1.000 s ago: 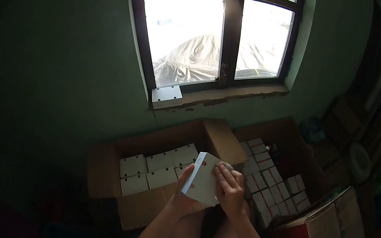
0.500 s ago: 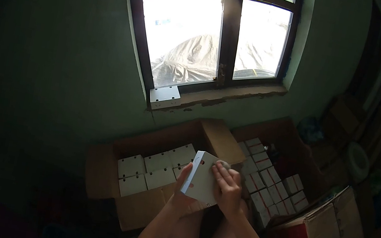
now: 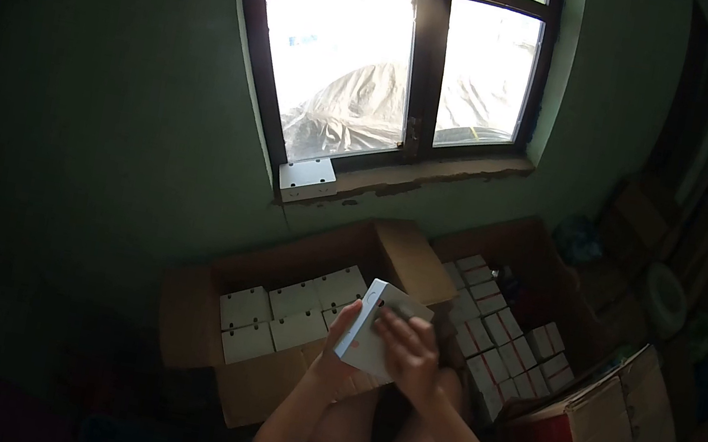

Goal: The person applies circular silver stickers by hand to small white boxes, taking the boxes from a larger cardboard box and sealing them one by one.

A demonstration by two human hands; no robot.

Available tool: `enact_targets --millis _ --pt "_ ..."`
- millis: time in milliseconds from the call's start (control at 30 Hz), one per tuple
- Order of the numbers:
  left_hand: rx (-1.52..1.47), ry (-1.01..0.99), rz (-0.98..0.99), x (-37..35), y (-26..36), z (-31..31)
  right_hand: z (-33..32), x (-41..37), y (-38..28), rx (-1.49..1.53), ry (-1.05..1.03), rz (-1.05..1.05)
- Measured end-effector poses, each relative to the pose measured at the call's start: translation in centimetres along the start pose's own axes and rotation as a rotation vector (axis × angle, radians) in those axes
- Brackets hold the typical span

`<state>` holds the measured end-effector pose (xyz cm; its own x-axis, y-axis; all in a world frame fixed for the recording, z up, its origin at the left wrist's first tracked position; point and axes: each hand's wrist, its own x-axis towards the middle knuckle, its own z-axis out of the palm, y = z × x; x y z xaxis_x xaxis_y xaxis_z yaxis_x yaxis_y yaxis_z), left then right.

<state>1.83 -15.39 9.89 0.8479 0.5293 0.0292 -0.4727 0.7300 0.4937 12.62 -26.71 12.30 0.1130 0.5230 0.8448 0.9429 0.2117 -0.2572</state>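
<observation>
Dim green-walled room, window above, open carton on floor ahead. White box over lap between hands, long axis tilted up-away toward window. Left hand clamps its left edge; right hand half open, fingers resting on top face.

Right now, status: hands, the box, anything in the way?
Left hand grips white box at its left edge. Right hand on its front, blurred. Open carton of white boxes just beyond; nothing in the way.
</observation>
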Motion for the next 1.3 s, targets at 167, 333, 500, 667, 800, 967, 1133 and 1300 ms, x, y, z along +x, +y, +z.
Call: enact_targets --millis 167,333,500,667,800,967,1133,1300 --pt "-0.054 -0.067 0.011 0.5 0.9 -0.8 1.0 -2.8 -0.7 0.082 -0.090 -0.215" --pt "0.031 0.026 -0.043 -0.3 0.2 0.4 -0.2 0.7 1.0 -0.034 -0.032 0.046" --pt "-0.057 -0.120 -0.010 0.6 0.2 -0.1 0.2 0.0 -0.4 0.005 -0.084 -0.046" --pt "-0.097 -0.131 -0.102 -0.7 0.4 1.2 0.2 -0.8 1.9 -0.066 -0.051 -0.086" --pt "-0.040 -0.072 -0.084 -0.4 -0.3 0.4 0.4 1.2 1.5 -0.057 -0.026 0.031" --pt "-0.062 -0.053 -0.050 0.0 0.3 -0.7 1.1 -1.9 -3.1 0.055 -0.143 -0.028" --pt "-0.091 -0.036 -0.093 -0.4 -0.4 -1.1 1.0 -1.4 -1.4 0.099 -0.122 0.048" --pt "0.049 -0.028 -0.105 -0.6 -0.3 0.0 0.6 1.2 -0.1 0.029 -0.024 0.230"
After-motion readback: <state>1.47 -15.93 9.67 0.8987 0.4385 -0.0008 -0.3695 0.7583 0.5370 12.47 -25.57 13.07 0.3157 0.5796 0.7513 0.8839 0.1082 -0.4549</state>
